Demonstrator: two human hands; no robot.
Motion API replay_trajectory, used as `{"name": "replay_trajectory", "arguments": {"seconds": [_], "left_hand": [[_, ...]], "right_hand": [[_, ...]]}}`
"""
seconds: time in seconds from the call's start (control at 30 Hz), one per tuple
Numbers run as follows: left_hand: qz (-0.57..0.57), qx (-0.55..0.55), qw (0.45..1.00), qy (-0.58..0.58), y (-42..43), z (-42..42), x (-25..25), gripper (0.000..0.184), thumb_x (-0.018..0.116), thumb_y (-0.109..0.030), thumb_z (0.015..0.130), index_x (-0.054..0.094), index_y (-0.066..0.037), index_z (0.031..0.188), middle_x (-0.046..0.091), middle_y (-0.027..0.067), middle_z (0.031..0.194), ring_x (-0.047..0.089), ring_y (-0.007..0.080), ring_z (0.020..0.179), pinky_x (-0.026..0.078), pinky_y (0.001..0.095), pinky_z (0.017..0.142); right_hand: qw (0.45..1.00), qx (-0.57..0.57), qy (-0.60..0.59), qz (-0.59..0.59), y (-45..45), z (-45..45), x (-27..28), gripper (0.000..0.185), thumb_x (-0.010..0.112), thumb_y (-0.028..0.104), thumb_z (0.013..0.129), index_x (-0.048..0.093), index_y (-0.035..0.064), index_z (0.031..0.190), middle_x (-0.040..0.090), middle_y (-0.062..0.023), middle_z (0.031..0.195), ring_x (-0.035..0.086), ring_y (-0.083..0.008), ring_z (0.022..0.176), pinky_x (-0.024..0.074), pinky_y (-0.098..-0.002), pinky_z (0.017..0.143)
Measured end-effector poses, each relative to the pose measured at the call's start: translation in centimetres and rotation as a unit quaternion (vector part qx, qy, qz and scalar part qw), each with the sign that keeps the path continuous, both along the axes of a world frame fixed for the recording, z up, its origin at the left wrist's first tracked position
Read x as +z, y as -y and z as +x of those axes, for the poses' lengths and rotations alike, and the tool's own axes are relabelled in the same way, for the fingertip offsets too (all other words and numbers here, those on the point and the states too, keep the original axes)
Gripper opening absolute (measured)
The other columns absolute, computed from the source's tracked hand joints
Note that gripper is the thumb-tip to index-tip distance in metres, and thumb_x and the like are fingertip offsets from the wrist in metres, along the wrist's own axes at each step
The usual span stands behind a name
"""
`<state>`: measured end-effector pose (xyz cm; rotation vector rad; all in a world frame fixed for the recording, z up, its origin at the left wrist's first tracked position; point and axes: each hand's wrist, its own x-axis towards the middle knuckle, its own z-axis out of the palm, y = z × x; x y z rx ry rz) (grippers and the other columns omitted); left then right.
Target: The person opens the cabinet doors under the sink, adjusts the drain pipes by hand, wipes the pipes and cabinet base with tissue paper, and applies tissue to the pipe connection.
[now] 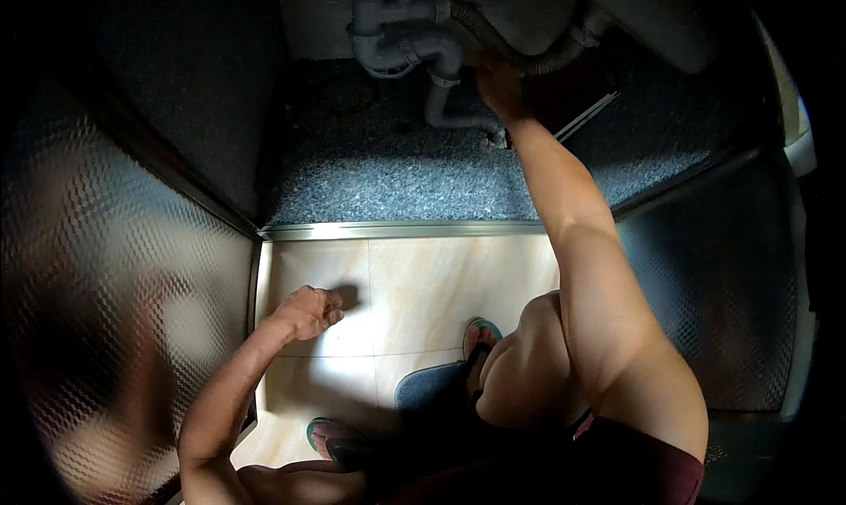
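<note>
My left hand (pixel 308 312) hangs above the tiled floor (pixel 441 285), in front of the cabinet's sill, its fingers curled and nothing visible in them. Inside the dark cabinet, my right hand (pixel 500 86) reaches in beside the grey drain pipes (pixel 388 51) and just under a corrugated hose (pixel 546 62). Shadow hides its fingers, so what they hold or touch cannot be made out. To the right of that hand a dark flat object with a light edge (pixel 589 117) leans at an angle.
Speckled grey stone (pixel 397 192) lines the cabinet floor behind a metal sill (pixel 405 230). Textured glass doors stand open at the left (pixel 167 302) and right (pixel 714 302). My knee and sandalled feet (pixel 481 333) are below, beside a dark blue object (pixel 427 386).
</note>
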<state>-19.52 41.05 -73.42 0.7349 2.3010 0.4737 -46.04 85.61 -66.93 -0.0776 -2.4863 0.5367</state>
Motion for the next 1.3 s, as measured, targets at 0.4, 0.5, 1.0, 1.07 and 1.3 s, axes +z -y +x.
{"name": "replay_trajectory", "arguments": {"seconds": [0.4, 0.5, 1.0, 1.07, 1.3], "left_hand": [[0.133, 0.023, 0.985, 0.107, 2.1, -0.7, -6.7, 0.025, 0.046, 0.005, 0.087, 0.057, 0.007, 0.11, 0.06, 0.0141, 0.094, 0.061, 0.0202, 0.081, 0.05, 0.0237, 0.059], [0.152, 0.059, 0.974, 0.156, 1.5, -0.3, -4.6, 0.024, 0.049, 0.004, 0.086, 0.059, 0.006, 0.107, 0.064, 0.0135, 0.092, 0.06, 0.0166, 0.077, 0.05, 0.0245, 0.059], [-0.068, -0.005, 0.996, 0.062, -0.1, 0.1, 0.9, 0.031, 0.056, -0.027, 0.089, 0.063, -0.008, 0.113, 0.066, 0.0156, 0.106, 0.062, 0.0342, 0.099, 0.048, 0.0392, 0.09], [-0.049, 0.024, 0.996, 0.077, 0.5, 0.2, 0.4, 0.032, 0.055, -0.027, 0.089, 0.063, -0.006, 0.112, 0.067, 0.016, 0.104, 0.062, 0.0344, 0.098, 0.049, 0.0393, 0.089], [-0.028, -0.002, 0.999, 0.029, 0.5, 0.0, -1.6, 0.036, 0.053, -0.034, 0.091, 0.063, -0.005, 0.11, 0.065, 0.0214, 0.102, 0.062, 0.0366, 0.096, 0.049, 0.0413, 0.086]], "right_hand": [[0.963, -0.095, 0.11, 0.225, 2.1, 2.1, 0.9, 0.059, 0.048, 0.021, 0.087, 0.032, 0.0103, 0.142, 0.041, -0.018, 0.142, 0.034, -0.0358, 0.134, 0.0224, -0.0543, 0.11], [0.95, -0.133, 0.145, 0.242, 2.5, 1.8, 0.5, 0.065, 0.047, 0.021, 0.087, 0.022, 0.0099, 0.146, 0.032, -0.0179, 0.147, 0.023, -0.0348, 0.139, 0.0096, -0.0583, 0.111], [0.92, 0.282, 0.039, -0.27, 3.5, -6.1, -0.9, 0.067, 0.078, 0.022, 0.068, 0.052, 0.0026, 0.126, 0.059, -0.0139, 0.115, 0.057, -0.0281, 0.106, 0.048, -0.0388, 0.088], [0.956, 0.238, -0.032, -0.168, 2.9, -8.1, -2.4, 0.068, 0.08, 0.029, 0.069, 0.053, 0.0016, 0.125, 0.06, -0.0133, 0.114, 0.058, -0.027, 0.103, 0.0484, -0.0381, 0.087], [0.886, 0.094, 0.118, -0.437, 5.5, -5.6, -0.1, 0.062, 0.061, 0.013, 0.088, 0.031, 0.0113, 0.142, 0.052, -0.0228, 0.111, 0.058, -0.0385, 0.084, 0.0527, -0.0473, 0.069]]}}
